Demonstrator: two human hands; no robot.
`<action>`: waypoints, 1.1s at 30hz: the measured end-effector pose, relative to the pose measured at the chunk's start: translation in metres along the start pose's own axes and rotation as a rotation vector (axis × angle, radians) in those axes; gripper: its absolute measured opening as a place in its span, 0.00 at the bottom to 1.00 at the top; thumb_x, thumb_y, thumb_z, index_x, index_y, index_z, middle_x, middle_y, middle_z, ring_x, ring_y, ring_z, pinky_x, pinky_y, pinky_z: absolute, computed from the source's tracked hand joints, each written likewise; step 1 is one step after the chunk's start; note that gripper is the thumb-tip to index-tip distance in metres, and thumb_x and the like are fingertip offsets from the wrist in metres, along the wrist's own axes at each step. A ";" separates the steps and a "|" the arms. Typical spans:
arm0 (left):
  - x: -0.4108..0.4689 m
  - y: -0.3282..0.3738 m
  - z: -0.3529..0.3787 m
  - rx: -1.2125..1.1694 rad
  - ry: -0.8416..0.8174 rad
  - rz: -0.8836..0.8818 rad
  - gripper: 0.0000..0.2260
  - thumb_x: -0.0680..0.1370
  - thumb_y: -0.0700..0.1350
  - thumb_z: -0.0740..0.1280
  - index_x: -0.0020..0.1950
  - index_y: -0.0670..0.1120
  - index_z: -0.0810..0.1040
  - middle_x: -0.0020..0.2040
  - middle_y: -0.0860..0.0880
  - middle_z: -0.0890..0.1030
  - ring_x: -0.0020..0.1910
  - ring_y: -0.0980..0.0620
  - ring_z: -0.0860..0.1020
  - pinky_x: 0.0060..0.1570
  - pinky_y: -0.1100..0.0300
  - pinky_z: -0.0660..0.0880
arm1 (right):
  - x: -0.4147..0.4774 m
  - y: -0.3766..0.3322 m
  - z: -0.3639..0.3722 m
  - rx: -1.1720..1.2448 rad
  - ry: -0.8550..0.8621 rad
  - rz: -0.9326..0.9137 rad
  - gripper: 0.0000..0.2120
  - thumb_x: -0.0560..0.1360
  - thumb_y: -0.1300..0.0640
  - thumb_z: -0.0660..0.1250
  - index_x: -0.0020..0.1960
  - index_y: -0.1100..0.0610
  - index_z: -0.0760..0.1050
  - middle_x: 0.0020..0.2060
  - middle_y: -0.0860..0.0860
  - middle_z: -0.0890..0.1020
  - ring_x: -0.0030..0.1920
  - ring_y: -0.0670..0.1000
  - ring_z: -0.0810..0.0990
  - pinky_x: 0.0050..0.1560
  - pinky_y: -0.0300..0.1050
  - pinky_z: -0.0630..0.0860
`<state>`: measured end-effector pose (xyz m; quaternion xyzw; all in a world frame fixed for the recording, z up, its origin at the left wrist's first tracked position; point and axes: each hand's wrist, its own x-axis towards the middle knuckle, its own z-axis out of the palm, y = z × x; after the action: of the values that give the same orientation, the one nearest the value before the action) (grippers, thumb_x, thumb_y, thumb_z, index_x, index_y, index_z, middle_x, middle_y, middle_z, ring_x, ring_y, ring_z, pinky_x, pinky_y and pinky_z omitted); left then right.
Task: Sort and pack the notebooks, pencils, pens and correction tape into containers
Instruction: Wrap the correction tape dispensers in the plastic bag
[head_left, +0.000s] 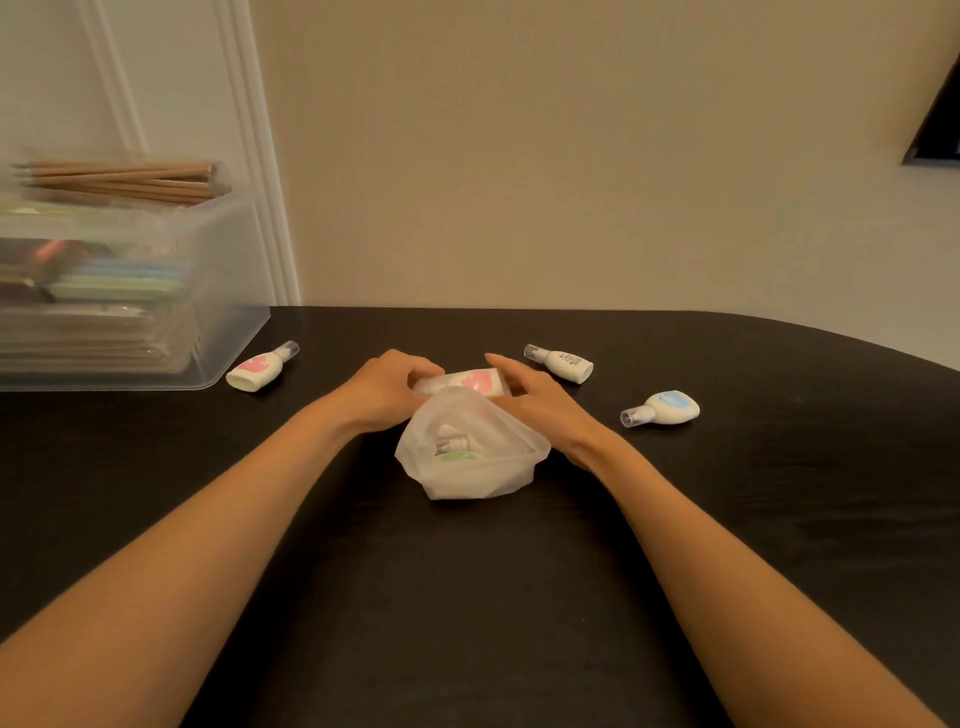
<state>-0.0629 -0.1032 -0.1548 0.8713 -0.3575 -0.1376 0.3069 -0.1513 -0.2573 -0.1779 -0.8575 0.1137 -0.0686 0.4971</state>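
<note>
Small print on the correction tape (563, 363) is too blurred to read.

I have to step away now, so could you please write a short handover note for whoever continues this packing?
Left hand and right hand together hold a pink correction tape over the open frosted bag.
Done: at least one green tape is in the bag; pencils and notebooks are in the clear bin.
Left: three loose tapes on the table: pink, white-backed, blue.
</note>
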 end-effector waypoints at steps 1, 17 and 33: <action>0.002 -0.001 -0.001 0.010 0.010 0.020 0.17 0.74 0.42 0.69 0.63 0.47 0.76 0.59 0.49 0.77 0.53 0.54 0.72 0.53 0.59 0.70 | 0.001 0.000 -0.002 -0.021 0.001 -0.009 0.30 0.75 0.53 0.66 0.74 0.48 0.60 0.70 0.50 0.67 0.68 0.51 0.67 0.66 0.46 0.68; 0.011 -0.001 0.018 0.215 0.233 0.122 0.14 0.75 0.47 0.68 0.60 0.45 0.74 0.53 0.50 0.68 0.52 0.54 0.66 0.51 0.61 0.64 | -0.004 0.004 0.004 0.207 0.162 -0.070 0.29 0.73 0.63 0.69 0.70 0.55 0.62 0.58 0.50 0.76 0.59 0.46 0.74 0.56 0.40 0.71; 0.015 -0.005 0.017 -0.101 0.239 -0.089 0.14 0.72 0.52 0.71 0.51 0.44 0.77 0.46 0.47 0.79 0.44 0.50 0.77 0.42 0.60 0.73 | -0.003 0.002 0.013 -0.426 0.436 -0.376 0.09 0.75 0.69 0.58 0.39 0.59 0.63 0.41 0.53 0.68 0.40 0.55 0.69 0.41 0.52 0.69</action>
<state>-0.0572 -0.1182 -0.1717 0.8799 -0.2720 -0.0642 0.3844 -0.1510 -0.2462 -0.1862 -0.9130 0.0691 -0.3152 0.2497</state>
